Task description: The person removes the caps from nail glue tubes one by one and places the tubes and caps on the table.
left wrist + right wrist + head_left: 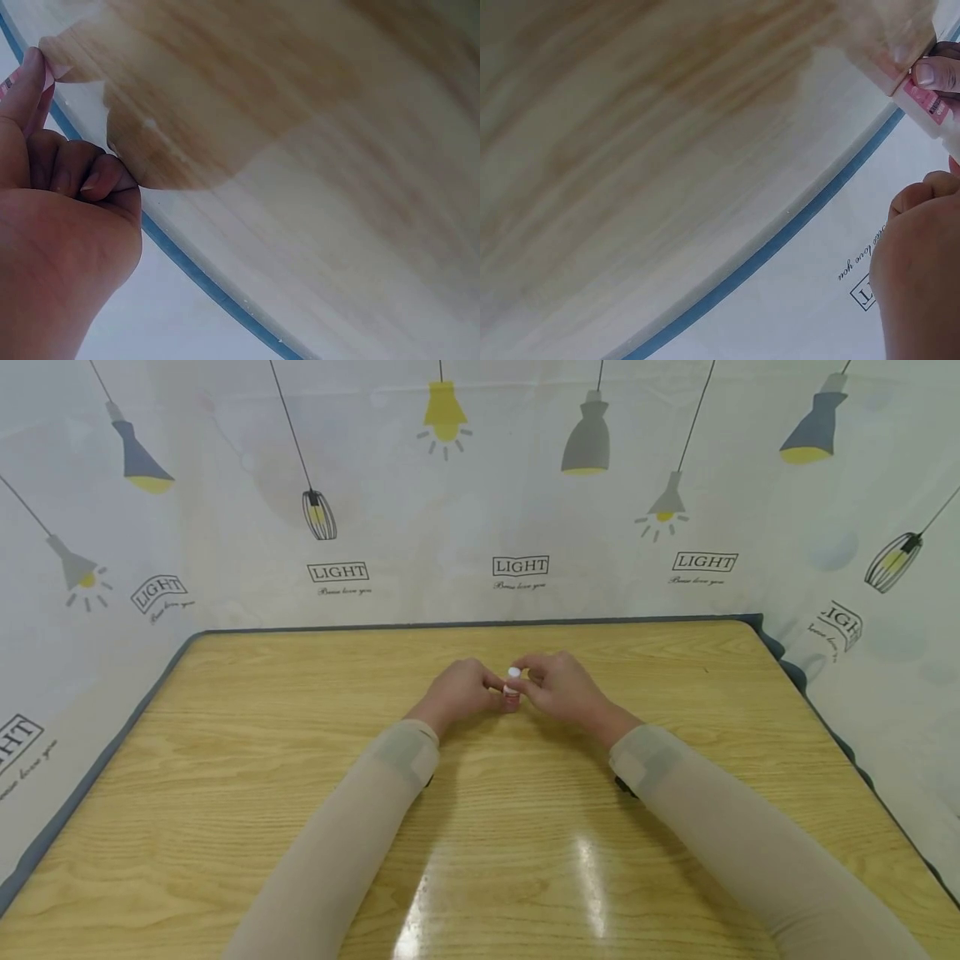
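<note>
A small bottle (pixel 512 700) with a pink label and a white cap (pixel 513 672) stands upright on the wooden table, between both hands. My left hand (pixel 459 689) pinches its body from the left between thumb and index finger, the other fingers curled into the palm. From the right, my right hand (pixel 566 689) has its thumb and index finger around the cap. The right wrist view shows the pink label (pixel 928 101) beside a left fingertip, with the right hand (pixel 922 262) partly cut off by the frame. Only a sliver of the bottle (pixel 10 81) shows in the left wrist view.
The glossy wood-grain table (pixel 262 710) reflects the hands and ends in a dark blue edge (pixel 465 625). Behind and beside it hangs a pale cloth (pixel 427 527) printed with lamps and lettering. Long beige sleeves (pixel 337 843) cover both forearms.
</note>
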A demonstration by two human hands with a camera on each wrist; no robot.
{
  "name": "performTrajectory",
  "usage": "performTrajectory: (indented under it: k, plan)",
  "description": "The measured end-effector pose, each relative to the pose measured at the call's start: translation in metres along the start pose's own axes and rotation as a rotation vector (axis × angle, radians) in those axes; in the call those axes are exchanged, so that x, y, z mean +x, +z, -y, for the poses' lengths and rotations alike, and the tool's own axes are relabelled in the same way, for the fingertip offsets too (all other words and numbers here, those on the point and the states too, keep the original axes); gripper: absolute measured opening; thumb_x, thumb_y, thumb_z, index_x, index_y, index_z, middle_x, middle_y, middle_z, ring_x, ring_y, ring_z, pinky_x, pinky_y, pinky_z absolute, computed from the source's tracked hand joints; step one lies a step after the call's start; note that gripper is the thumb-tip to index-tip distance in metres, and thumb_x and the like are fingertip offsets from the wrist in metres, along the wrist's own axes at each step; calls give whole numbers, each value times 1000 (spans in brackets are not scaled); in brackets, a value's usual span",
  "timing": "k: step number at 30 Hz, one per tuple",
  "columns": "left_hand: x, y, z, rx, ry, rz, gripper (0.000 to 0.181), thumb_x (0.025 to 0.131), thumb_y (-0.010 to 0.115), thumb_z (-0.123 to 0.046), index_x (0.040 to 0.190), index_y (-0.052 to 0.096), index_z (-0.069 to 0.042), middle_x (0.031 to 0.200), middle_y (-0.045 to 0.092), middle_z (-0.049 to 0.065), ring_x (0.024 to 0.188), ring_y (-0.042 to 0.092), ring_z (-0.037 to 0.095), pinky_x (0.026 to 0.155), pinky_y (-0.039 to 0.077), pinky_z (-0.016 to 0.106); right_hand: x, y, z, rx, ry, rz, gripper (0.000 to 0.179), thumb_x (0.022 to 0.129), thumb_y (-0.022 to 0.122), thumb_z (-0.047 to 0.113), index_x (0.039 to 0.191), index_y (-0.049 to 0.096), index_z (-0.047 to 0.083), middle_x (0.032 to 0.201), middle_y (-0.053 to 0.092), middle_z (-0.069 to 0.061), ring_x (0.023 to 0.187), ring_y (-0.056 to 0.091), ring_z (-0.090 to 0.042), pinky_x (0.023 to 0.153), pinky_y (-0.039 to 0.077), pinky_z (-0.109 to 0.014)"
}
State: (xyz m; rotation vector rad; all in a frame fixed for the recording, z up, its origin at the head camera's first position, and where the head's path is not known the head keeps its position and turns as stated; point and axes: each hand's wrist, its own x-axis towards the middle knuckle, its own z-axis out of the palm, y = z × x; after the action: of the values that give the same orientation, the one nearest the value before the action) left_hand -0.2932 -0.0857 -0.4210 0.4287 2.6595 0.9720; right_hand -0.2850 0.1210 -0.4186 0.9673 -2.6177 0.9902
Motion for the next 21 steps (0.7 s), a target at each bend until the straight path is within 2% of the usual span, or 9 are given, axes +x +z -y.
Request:
performTrajectory:
  k: [7,10,13,17,21]
  plan:
    - [0,-1,-1,22,4,3,29,91,85,-45,114,85,-27,109,83,-5,91,56,15,89,47,33,0,1,-3,50,-49,4,9,102,71,12,103,78,6,58,50,3,53,38,-7,55,33,-25]
    - [0,-1,-2,27,0,6,29,91,85,-45,114,85,-27,111,83,-4,93,58,14,93,50,34,-1,1,-4,66,-41,10,11,104,69,11,105,79,6,59,50,4,53,37,-7,56,34,-25]
    - [0,0,-3,30,-3,7,29,91,85,-45,114,85,-27,113,83,-4,94,58,14,94,51,35,-1,0,-4,82,4,20,18,105,68,15,112,79,3,55,42,6,51,31,-7,53,31,-25]
    - [-1,-1,-3,31,-11,5,30,91,84,-46,115,84,-28,119,81,-2,96,58,14,97,51,37,0,0,-1,76,109,31,34,103,72,28,123,74,1,53,31,7,49,24,-9,50,25,-25]
    - [-1,-1,-2,24,-25,4,25,91,84,-46,109,86,-28,121,81,-2,98,59,15,99,51,38,2,0,2,41,197,33,39,97,78,41,117,72,8,53,31,8,49,25,-9,49,23,-25]
